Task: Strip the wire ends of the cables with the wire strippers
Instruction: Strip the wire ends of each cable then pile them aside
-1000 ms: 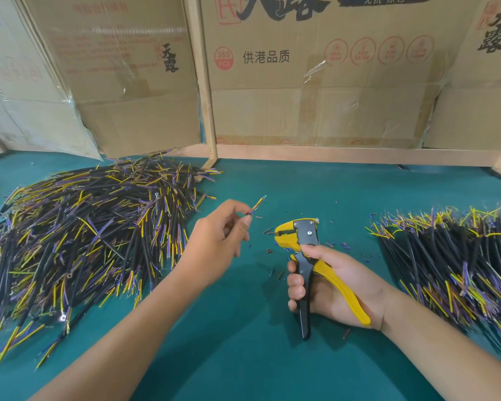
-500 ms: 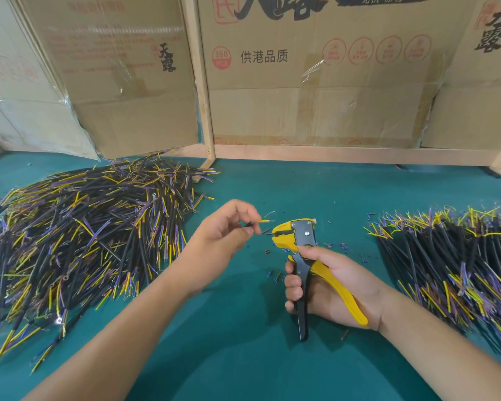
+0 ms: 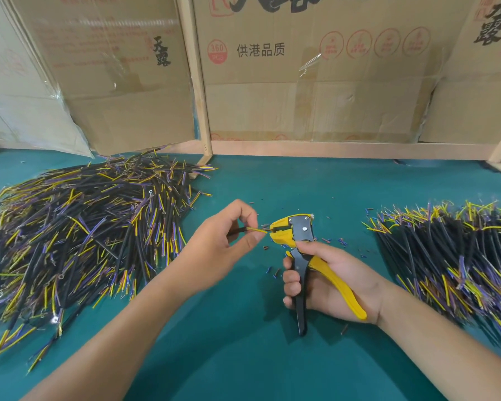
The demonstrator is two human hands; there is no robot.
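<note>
Left hand (image 3: 226, 244) pinches a short cable (image 3: 245, 229) between thumb and curled fingers, its yellow wire end pointing toward 3 o'clock and meeting the head of the wire strippers (image 3: 297, 241). Right hand (image 3: 324, 282) grips the strippers' black and yellow handles, fingers wrapped round them, tool head up at 12 o'clock from the palm. Both hands are near the middle of the green surface (image 3: 243, 357). Small insulation scraps (image 3: 272, 272) lie around the tool. At 9 o'clock sits a large loose pile of cables (image 3: 78, 227); at 3 o'clock, a second pile (image 3: 451, 256). At 12 o'clock, cardboard boxes (image 3: 315, 82) stand behind a wooden frame (image 3: 198, 82).
</note>
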